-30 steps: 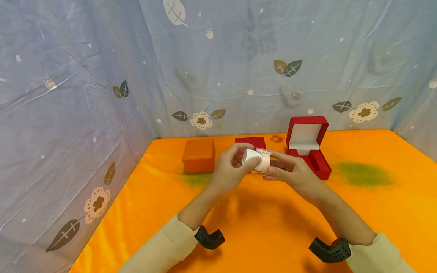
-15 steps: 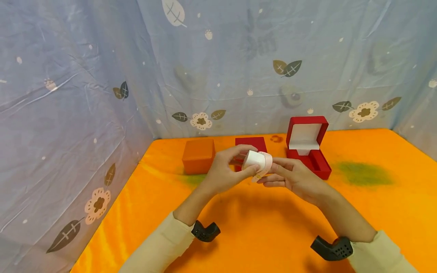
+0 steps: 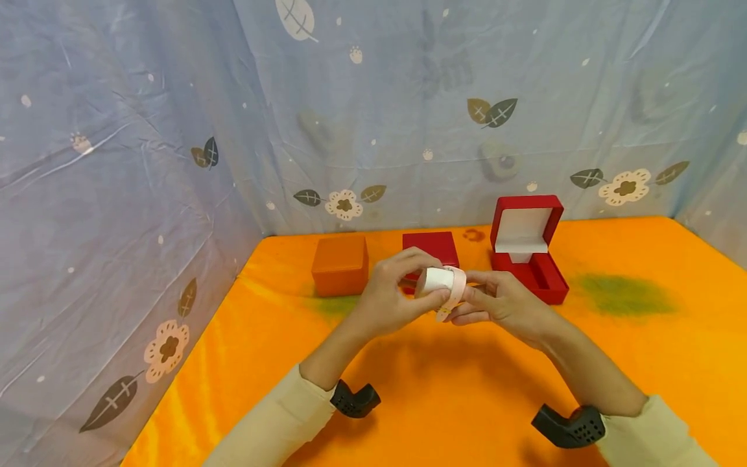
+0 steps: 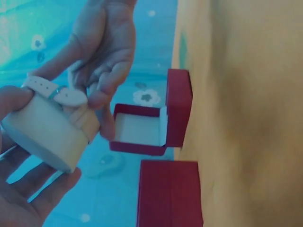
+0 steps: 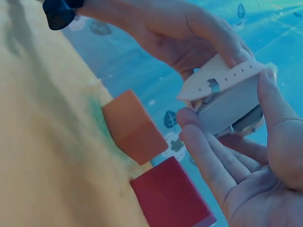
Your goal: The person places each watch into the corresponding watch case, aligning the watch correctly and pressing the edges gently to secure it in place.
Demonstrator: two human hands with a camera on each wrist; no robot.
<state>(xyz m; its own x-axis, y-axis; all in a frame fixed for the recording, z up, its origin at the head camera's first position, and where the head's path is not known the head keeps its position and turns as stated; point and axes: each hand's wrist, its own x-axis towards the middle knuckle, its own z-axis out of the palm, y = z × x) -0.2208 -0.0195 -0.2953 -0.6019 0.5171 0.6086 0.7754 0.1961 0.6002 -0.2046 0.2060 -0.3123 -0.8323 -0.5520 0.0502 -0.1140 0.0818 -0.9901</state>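
A pale pink wristwatch strap (image 3: pixel 458 292) goes round a white watch cushion (image 3: pixel 436 279), held above the table between both hands. My left hand (image 3: pixel 386 295) grips the cushion, thumb on the near side and fingers on the far side. At the strap side, my right hand (image 3: pixel 516 306) pinches the watch, its thumb on the strap in the right wrist view. The buckle (image 5: pixel 214 86) and the strap's holes show there, with the dark watch face (image 5: pixel 249 120) partly visible below. The left wrist view shows the strap's rounded tip (image 4: pixel 71 97) lying across the cushion.
Behind the hands stands a closed red box (image 3: pixel 432 245), partly covered by them. An orange box (image 3: pixel 340 266) is to its left. An open red box (image 3: pixel 545 275) with a white-lined lid is at the right. A patterned curtain (image 3: pixel 397 117) hangs behind the orange cloth (image 3: pixel 443 402).
The watch and cushion have been turned between the hands, bringing the strap's end round to point down toward me. My right fingers have shifted on the strap; the boxes stay put.
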